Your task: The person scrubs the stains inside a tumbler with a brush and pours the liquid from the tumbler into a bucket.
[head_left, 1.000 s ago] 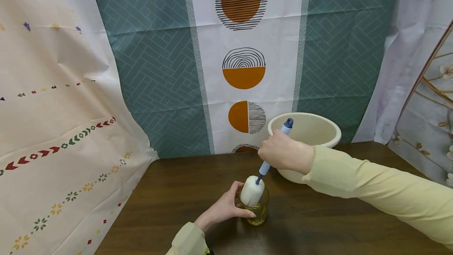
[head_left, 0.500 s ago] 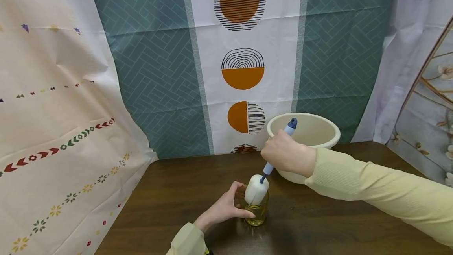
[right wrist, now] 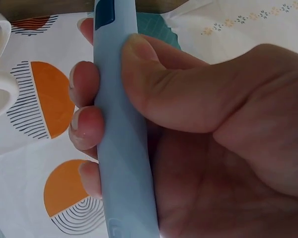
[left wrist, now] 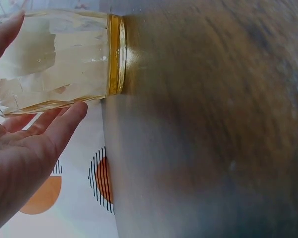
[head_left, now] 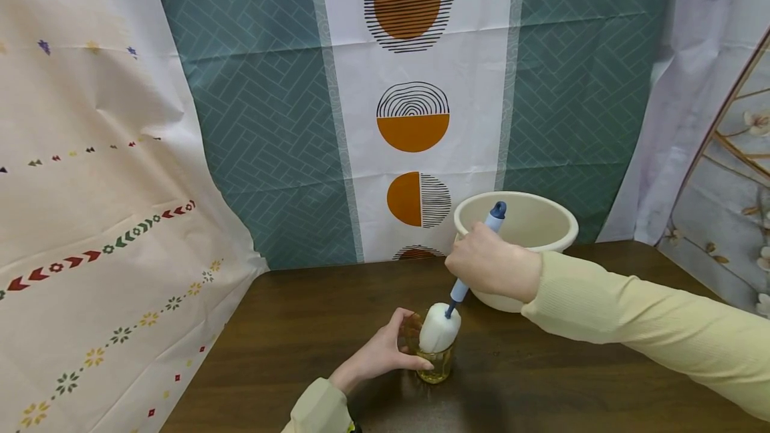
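Observation:
My left hand [head_left: 386, 351] holds an amber-tinted glass [head_left: 438, 367] upright on the dark wooden table, thumb on the near side and fingers around the far side. In the left wrist view the clear faceted wall and thick yellow base of the glass [left wrist: 79, 64] show, with a pale sponge shape inside. A sponge brush with a white head [head_left: 439, 329] and light blue handle [right wrist: 121, 124] leans in the glass, its head partly above the rim. My right hand [head_left: 490, 260] grips that handle, thumb along one side and fingertips curled round the other.
Behind my right hand, a large cream basin [head_left: 547, 239] stands at the back of the table [head_left: 325, 306]. Patterned cloths hang behind the table, with a teal and white one [head_left: 271, 119] at the back and a cream one [head_left: 108, 232] on the left.
The brush head has shifted right inside the glass, lifting slightly and then dropping lower. My right hand has moved a little to the right with the handle. The left hand stays in place.

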### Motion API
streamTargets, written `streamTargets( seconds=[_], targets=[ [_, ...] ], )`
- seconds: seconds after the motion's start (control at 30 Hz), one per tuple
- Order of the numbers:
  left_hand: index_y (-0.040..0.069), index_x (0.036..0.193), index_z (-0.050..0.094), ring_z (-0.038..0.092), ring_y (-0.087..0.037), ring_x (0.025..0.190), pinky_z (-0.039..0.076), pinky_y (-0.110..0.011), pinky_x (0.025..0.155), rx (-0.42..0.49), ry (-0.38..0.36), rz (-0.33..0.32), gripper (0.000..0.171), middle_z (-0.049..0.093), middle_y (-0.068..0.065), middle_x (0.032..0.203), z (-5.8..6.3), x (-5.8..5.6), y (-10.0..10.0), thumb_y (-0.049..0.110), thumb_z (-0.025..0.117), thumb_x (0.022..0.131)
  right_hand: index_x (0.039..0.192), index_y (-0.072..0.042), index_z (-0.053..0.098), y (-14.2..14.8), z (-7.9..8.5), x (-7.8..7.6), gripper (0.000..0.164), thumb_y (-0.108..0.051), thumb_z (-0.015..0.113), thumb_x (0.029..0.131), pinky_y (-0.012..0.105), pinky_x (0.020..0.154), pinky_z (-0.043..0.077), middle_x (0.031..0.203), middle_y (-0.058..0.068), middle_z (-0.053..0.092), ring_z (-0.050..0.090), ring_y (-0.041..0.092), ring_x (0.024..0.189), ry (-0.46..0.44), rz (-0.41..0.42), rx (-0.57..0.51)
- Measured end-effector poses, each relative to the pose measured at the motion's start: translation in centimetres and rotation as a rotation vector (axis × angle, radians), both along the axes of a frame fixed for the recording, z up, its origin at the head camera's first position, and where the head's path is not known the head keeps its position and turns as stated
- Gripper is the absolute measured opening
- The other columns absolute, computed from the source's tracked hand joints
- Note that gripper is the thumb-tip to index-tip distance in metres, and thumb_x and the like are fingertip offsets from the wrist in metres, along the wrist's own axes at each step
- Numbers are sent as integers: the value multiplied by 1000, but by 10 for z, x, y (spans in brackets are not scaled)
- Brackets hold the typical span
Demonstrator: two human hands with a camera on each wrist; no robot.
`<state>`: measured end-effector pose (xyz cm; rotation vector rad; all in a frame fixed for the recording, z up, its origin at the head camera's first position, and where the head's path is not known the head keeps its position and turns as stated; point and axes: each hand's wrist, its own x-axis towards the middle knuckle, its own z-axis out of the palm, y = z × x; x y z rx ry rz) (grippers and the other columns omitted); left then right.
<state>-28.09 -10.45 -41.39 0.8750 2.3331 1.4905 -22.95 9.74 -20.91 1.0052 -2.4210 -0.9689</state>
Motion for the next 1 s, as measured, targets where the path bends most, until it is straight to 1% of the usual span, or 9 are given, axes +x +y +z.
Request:
streamTargets(
  seconds=[0.2,0.37,0.6,0.8,1.0],
  targets=[
    [9,122,32,46,-17,106,44,-31,78,-8,-1,2,68,47,1,113,0,0,0,24,77,73,74,-13,68,1,2,1,6,-15,74,74,27,49,42,62,2,57,54,15,58,-39,10,-11],
    [10,122,33,46,-15,105,44,-31,78,-17,-5,9,68,47,1,112,1,0,0,25,77,73,73,-13,68,-1,3,2,7,-15,75,74,26,50,42,61,0,57,54,15,57,-58,25,-26],
    [6,125,31,45,-18,106,44,-30,78,-10,-15,13,71,46,-2,114,2,1,0,24,77,73,74,-13,68,-5,3,0,9,-16,76,73,26,52,42,63,0,59,55,15,57,-67,25,-22],
    [11,123,32,48,-17,102,45,-29,77,5,-30,14,69,47,-2,111,3,2,0,21,77,72,73,-13,68,-6,3,-1,8,-16,76,73,26,51,43,62,1,59,55,16,56,-60,33,-27],
    [12,122,32,49,-15,101,44,-29,77,34,-31,-3,66,49,-1,110,3,2,1,16,76,73,73,-14,68,-7,3,-3,8,-17,76,73,26,51,41,62,1,58,53,16,54,-46,36,-30]
  ],
)
